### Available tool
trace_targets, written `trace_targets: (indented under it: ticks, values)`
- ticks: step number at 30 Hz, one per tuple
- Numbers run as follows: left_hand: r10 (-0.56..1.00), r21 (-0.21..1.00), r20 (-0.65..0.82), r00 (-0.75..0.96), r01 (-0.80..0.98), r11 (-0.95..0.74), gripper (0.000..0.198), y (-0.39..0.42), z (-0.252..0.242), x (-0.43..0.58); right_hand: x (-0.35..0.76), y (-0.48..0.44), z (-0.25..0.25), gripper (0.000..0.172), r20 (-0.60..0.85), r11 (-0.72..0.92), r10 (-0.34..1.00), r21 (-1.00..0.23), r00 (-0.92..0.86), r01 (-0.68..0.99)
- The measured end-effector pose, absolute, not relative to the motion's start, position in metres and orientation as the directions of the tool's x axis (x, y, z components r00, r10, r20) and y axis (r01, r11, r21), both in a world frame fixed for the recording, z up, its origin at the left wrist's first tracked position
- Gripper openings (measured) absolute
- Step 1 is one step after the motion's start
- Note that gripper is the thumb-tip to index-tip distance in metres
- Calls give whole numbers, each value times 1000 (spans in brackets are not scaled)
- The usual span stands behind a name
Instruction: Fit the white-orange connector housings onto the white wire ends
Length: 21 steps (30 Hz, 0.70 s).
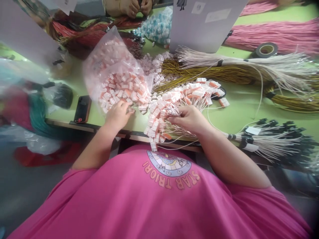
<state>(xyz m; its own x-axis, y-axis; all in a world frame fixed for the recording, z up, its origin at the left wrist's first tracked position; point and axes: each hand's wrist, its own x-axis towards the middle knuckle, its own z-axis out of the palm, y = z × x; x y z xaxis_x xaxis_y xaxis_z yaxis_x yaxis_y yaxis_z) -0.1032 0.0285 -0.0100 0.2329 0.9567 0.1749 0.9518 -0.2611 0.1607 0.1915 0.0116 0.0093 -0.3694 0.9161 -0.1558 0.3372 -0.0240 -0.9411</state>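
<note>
My left hand (pixel 117 115) is at the near edge of a pile of small white and orange connector housings (pixel 124 88), which spills from a clear plastic bag (pixel 96 63). Its thumb and fingertips are curled together; what lies between them is too small to make out. My right hand (pixel 190 120) is closed around thin white wires just by a heap of white and orange connectors (pixel 159 111). Many of these connectors sit on wire ends, and some hang over the table's front edge. The exact wires inside the right fingers are partly hidden.
A phone (pixel 82 109) lies left of the pile. Behind are yellow-brown wires (pixel 211 73), white wires (pixel 239 59) and a tape roll (pixel 264 49). Wires with black connectors (pixel 286 139) lie at right. Another person's hands (pixel 134 7) are across the table (pixel 234 114).
</note>
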Motion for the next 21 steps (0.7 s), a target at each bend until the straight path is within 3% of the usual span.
trace_targets:
  ticks: [2,5,7,9,11,13,16,21]
  values:
    - [958,100,118,260,957,-272,27,35,-21,-114,191,12,10,18,-188,-34,900,-931,-394,365]
    - [937,190,156,311,922,-338,19,36,-27,-115,189,11,13,22,-203,-31,889,-921,-411,389]
    - [933,346,232,276,873,-345,22,31,-22,-109,187,11,15,19,-201,-19,883,-918,-424,395]
    - [954,593,222,203,749,-297,26,23,-15,-99,186,11,15,16,-202,-10,879,-914,-432,406]
    - [976,842,132,175,499,-203,29,16,-8,-86,185,11,14,15,-204,-10,879,-911,-430,412]
    - [973,970,41,225,225,-93,27,10,-3,-72,185,10,13,13,-204,-21,883,-917,-423,398]
    - [930,998,-62,363,12,61,22,4,6,-50,185,11,9,10,-196,-34,873,-938,-446,345]
    - [842,935,-235,486,-125,333,16,2,23,-30,189,12,6,18,-188,-54,864,-957,-467,284]
